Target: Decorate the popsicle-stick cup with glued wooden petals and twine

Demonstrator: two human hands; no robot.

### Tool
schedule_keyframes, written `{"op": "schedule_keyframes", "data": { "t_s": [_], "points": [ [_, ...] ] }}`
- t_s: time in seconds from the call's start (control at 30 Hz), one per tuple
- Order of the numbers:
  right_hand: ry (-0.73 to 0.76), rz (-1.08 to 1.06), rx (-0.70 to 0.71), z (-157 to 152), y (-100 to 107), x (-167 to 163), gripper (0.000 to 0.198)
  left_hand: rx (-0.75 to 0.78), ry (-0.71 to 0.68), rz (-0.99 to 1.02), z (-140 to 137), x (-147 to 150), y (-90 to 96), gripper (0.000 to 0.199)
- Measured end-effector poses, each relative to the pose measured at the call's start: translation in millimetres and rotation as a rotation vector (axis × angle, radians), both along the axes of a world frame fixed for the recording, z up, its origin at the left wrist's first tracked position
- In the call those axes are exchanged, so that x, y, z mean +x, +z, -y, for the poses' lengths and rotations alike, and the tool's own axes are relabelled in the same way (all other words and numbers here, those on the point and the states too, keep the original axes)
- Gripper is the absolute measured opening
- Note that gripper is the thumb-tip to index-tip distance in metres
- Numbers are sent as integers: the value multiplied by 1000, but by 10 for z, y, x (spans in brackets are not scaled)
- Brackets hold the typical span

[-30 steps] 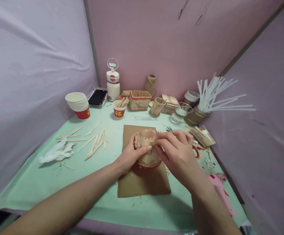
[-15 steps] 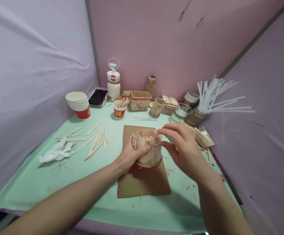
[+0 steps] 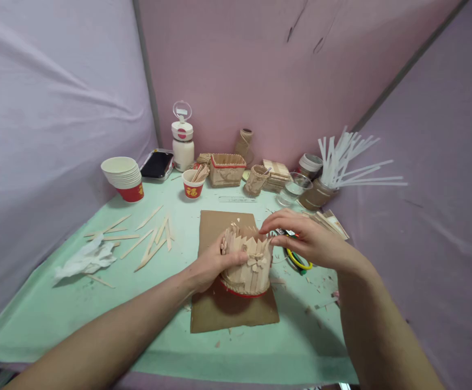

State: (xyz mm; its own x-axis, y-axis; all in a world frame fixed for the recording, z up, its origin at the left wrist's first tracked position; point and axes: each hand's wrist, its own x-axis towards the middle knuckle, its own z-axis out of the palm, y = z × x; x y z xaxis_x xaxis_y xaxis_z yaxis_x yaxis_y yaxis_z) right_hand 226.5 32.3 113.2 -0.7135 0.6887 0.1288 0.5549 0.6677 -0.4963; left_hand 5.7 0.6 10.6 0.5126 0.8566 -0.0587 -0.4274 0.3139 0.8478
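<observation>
A round basket (image 3: pixel 256 276) of upright wooden sticks with pointed tops is tilted over a brown cardboard sheet (image 3: pixel 209 319). A small flower of wooden pieces and twine decorate its side, and its base has a red edge. My left hand (image 3: pixel 215 262) is closed around the basket's left side, with the thumb across the front. At the right of the rim is my right hand (image 3: pixel 301 233), its index finger just inside the edge and its thumb outside, pinching the rim. Yellow-handled scissors (image 3: pixel 298 261) lie partly hidden under that hand.
Loose wooden sticks (image 3: pixel 150 246) and a crumpled tissue (image 3: pixel 87 260) lie at left. Stacked paper cups (image 3: pixel 124 179), a white bottle (image 3: pixel 183 154), a rectangular stick basket (image 3: pixel 227 172), a clear bowl (image 3: pixel 295 189) and a holder of white strips (image 3: pixel 319 195) line the back.
The basket has turned and come slightly lower, so its flower now shows. My right hand has flattened over the rim, uncovering more of the scissors. The view has shifted slightly.
</observation>
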Motion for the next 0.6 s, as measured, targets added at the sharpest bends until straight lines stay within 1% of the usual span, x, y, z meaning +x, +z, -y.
{"op": "schedule_keyframes", "data": {
  "t_s": [0.1,0.2,0.3,0.47,0.53,0.6],
  "points": [
    [62,16,-102,12,44,-15,26,5,-11,-10,-6,-5,-2,66],
    [43,2,-111,23,75,-35,18,-6,-13,-25,-13,-16,-10,65],
    [28,36,-136,24,108,-49,17,-3,-18,-62,-17,-37,2,67],
    [46,150,-289,7,173,-50,18,65,-39,-191,-28,-81,84,74],
    [48,159,-306,-3,190,-49,17,73,-50,-206,-33,-91,109,74],
    [47,142,-286,-8,198,-51,16,63,-50,-203,-39,-94,118,75]
  ]
}}
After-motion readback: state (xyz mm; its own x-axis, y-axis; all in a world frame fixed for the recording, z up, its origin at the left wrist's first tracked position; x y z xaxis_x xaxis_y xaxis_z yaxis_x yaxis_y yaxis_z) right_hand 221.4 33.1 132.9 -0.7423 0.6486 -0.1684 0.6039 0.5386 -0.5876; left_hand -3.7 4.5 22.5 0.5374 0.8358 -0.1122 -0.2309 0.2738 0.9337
